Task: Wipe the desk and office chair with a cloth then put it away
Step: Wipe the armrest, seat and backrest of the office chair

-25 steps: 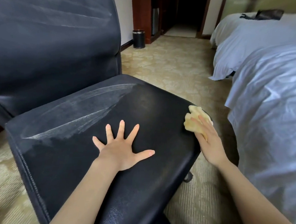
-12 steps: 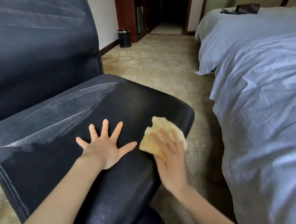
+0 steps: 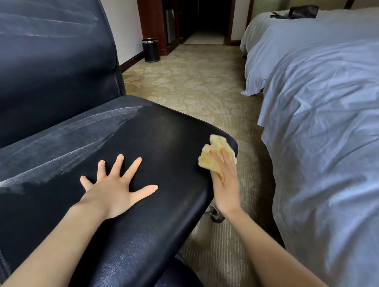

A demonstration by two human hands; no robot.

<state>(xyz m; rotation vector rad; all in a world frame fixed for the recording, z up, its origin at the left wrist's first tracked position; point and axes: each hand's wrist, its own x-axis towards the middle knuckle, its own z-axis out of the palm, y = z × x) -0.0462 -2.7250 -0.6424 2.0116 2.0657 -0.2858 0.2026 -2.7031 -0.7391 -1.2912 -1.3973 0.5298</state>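
cloth (image 3: 212, 155) pressed on chair seat (image 3: 157, 136) edge under right hand (image 3: 224, 186), fingers straight; left hand (image 3: 116, 187) flat, fingers splayed.

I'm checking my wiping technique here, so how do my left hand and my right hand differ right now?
The left hand lies flat with fingers spread wide on the chair seat, bare; the right hand keeps its fingers close together and presses a yellow cloth. The left hand sits near the middle of the seat, while the right hand is at the seat's right edge. Both have straight fingers and rest palm down on the same seat.
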